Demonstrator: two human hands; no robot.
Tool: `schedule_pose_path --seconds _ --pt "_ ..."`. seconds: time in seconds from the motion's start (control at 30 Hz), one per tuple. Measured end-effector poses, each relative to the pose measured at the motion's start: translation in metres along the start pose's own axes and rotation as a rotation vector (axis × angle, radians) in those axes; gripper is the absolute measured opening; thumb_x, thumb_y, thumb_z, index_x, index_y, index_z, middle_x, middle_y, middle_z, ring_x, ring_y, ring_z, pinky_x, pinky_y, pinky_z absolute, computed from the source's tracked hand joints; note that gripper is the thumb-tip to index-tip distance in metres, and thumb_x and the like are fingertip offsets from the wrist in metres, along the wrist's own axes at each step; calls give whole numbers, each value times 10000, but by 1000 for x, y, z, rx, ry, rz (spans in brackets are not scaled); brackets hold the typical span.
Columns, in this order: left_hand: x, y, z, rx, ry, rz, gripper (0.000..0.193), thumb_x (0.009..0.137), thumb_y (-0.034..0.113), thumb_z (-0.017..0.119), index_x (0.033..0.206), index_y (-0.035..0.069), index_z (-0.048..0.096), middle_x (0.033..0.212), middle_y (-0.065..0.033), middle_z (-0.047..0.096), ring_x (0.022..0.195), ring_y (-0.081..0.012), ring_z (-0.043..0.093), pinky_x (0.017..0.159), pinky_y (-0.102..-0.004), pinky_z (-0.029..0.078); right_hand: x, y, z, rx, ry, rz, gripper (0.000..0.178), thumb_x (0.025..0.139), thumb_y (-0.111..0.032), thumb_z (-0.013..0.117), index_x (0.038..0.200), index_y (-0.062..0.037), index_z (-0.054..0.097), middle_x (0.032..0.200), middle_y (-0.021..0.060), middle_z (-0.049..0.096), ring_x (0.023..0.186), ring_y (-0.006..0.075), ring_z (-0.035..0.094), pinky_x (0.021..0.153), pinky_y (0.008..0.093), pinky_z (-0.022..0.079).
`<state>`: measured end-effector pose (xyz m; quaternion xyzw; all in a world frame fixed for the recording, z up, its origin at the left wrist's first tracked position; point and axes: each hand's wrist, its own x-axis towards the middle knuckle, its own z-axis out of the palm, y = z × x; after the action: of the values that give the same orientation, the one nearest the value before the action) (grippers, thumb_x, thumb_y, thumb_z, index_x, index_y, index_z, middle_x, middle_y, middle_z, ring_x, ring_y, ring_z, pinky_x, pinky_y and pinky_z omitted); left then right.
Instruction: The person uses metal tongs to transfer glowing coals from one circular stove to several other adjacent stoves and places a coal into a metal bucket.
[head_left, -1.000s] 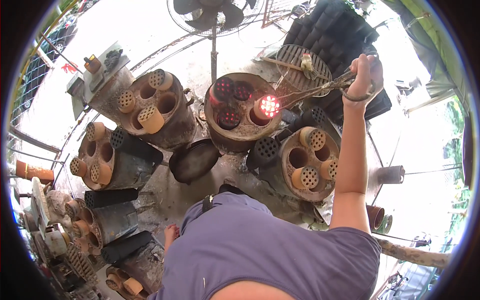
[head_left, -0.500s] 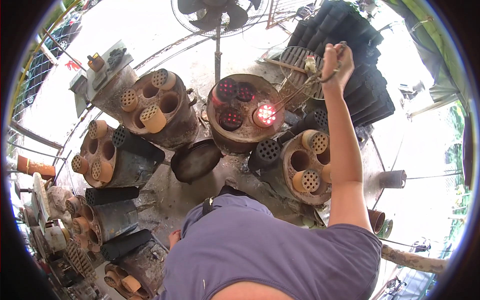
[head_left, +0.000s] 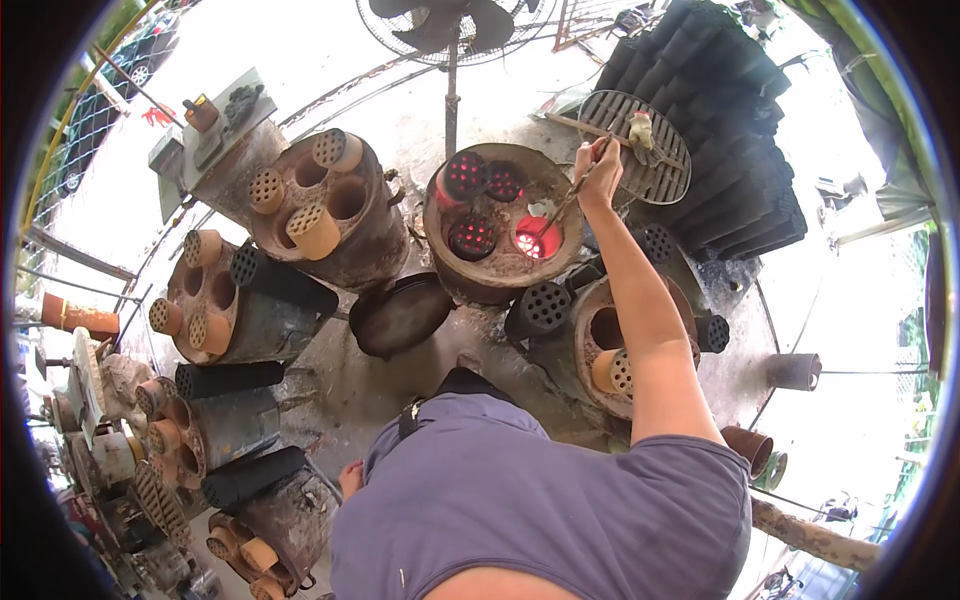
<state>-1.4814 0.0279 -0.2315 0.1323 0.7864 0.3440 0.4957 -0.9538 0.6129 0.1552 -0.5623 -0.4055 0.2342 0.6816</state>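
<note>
My right hand (head_left: 598, 170) is closed around the handles of long metal fire tongs (head_left: 563, 213). Their far ends reach down into the front right hole of a round stove (head_left: 476, 283). Deep in that hole glows a bright red-orange coal briquette (head_left: 529, 243), its surroundings lit red. Three dark honeycomb briquettes with red glowing holes stand at the stove's other openings; one (head_left: 465, 176) rises above the rim. Only a little of my left hand (head_left: 350, 478) shows beside my shirt at the lower left, its fingers mostly hidden.
A slatted round grate (head_left: 660, 150) and stacked black briquettes (head_left: 705, 120) lie at the far right. Stoves with tan spent briquettes (head_left: 313, 232) stand to the left, another (head_left: 575, 345) under my right forearm. A dark pan (head_left: 400, 315) lies before the lit stove; a fan (head_left: 450, 25) stands behind.
My right hand has come left and nearer to the stove, bringing the tongs steeper. The glowing briquette has gone from near the rim to deeper in its hole.
</note>
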Motion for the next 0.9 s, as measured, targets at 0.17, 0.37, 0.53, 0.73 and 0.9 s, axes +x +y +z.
schedule_pose_path --seconds 0.17,0.37,0.53,0.73,0.9 --pt "-12 17 -2 219 61 39 240 721 125 581 919 4 641 836 -87 637 752 -145 578 691 -251 459 7 43 -11 -220 -6 -112 201 729 -35 572 692 -32 375 580 10 344 516 110 347 455 271 320" --pt "19 -22 -13 233 18 22 241 726 144 569 905 5 650 831 -86 647 761 -137 583 707 -252 454 -3 -35 -30 -279 -87 -263 214 787 -153 594 768 -56 405 686 0 367 611 81 338 558 223 327" --pt "37 -25 -5 361 12 68 246 736 147 552 906 -4 648 830 -91 650 765 -136 584 712 -254 450 20 -85 -54 -193 -28 -492 224 801 -175 587 712 -66 412 622 -19 376 543 84 342 502 222 319" --pt "32 40 28 54 -47 -15 214 727 98 563 884 -25 640 809 -91 638 748 -145 581 685 -252 454 33 -154 -68 45 64 -366 186 794 -180 579 753 -56 447 624 -7 436 564 66 400 532 201 329" --pt "36 32 24 113 -51 79 224 722 90 574 904 -28 630 812 -86 634 736 -142 577 678 -252 456 35 -155 -66 18 143 -564 212 781 -167 593 776 -51 416 696 11 441 627 79 395 598 207 349"
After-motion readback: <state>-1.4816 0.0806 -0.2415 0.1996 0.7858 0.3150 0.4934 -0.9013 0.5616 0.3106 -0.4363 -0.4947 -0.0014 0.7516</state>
